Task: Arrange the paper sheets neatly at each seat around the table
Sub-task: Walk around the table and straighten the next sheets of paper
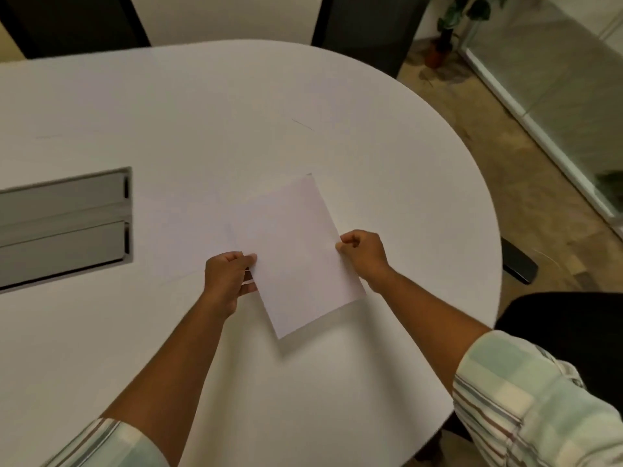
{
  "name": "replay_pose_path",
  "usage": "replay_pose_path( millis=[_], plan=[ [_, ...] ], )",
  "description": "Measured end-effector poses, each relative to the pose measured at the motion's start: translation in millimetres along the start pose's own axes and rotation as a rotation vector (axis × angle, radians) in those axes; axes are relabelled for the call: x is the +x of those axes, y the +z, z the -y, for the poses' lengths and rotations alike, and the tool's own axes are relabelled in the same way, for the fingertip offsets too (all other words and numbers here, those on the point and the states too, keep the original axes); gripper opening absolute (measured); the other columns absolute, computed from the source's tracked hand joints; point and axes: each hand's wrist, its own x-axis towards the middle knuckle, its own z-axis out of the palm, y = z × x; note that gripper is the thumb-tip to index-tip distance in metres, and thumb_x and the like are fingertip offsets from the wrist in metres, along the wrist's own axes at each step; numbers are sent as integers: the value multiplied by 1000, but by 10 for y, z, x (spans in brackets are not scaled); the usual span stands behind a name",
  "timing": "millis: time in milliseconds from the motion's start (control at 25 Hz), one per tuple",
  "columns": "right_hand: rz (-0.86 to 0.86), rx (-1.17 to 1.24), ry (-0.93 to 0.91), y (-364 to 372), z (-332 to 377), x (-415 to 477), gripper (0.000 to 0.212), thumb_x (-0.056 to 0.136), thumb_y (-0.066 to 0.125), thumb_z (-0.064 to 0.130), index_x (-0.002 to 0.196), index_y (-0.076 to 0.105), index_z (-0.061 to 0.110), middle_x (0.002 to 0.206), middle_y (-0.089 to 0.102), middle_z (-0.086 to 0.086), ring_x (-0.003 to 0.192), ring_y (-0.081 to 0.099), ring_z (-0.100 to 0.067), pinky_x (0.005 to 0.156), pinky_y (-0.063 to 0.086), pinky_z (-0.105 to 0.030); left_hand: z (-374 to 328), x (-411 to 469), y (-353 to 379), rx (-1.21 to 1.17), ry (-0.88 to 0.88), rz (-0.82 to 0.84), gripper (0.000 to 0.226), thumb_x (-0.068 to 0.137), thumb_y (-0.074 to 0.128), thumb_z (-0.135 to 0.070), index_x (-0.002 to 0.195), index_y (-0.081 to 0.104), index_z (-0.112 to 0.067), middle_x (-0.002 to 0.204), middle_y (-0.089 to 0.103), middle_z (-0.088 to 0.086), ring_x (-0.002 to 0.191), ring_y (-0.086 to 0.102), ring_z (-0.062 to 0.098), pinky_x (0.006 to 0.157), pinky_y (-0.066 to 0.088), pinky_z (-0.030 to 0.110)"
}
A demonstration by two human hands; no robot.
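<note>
Holding one paper sheet (296, 254) pinched in left hand (227, 281) and right hand (362, 252); next I square it down on the counter (236, 112).

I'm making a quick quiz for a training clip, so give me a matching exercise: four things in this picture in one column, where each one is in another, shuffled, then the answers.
Things:
1. paper sheet
2. grey cable hatch
3. potted plant
4. black chair

Places:
A. on the floor, far right corner
B. pinched between left hand and right hand
C. set into the table top, left side
D. near right, beside the table edge

Pairs: 1-B, 2-C, 3-A, 4-D
</note>
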Motion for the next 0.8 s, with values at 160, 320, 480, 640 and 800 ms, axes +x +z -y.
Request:
replay_pose_path(
  millis=[160, 320, 480, 640, 800],
  plan=[
    [-31, -161, -13, -630, -371, 64, 9, 91, 75, 21, 85, 75, 27, 90, 72, 13, 85, 67, -9, 74, 52, -25, 416, -226, 579, 130, -82, 67, 22, 90, 80, -14, 74, 64, -11, 83, 76, 15, 68, 76, 29, 58, 60, 34],
    [-54, -295, -25, -1109, -668, 160, 8, 94, 73, 21, 89, 76, 27, 88, 71, 13, 89, 68, -12, 73, 52, -27, 782, -417, 1099, 198, -144, 124, 18, 88, 82, -15, 78, 68, -7, 80, 73, 16, 61, 74, 26, 54, 60, 32],
    [-65, -424, -38, -1410, -892, 330, 8, 96, 71, 24, 100, 78, 23, 99, 75, 7, 98, 68, -20, 94, 55, -45, 1043, -526, 1575, 241, -195, 162, 17, 88, 82, -17, 86, 70, -5, 87, 80, 16, 63, 77, 28, 53, 59, 32],
    [-105, -530, -57, -1564, -1042, 530, 8, 96, 70, 29, 100, 76, 27, 100, 73, 8, 101, 64, -21, 101, 43, -50, 1205, -571, 1921, 248, -237, 146, 18, 88, 83, -18, 88, 70, -5, 85, 81, 13, 62, 78, 28, 52, 59, 32],
    [-130, -574, -96, -1591, -1113, 704, 9, 97, 67, 27, 100, 75, 26, 101, 74, 6, 100, 64, -22, 99, 38, -47, 1267, -549, 2100, 247, -226, 110, 18, 89, 82, -18, 91, 73, -3, 82, 81, 12, 61, 77, 29, 53, 59, 33]
  ],
)
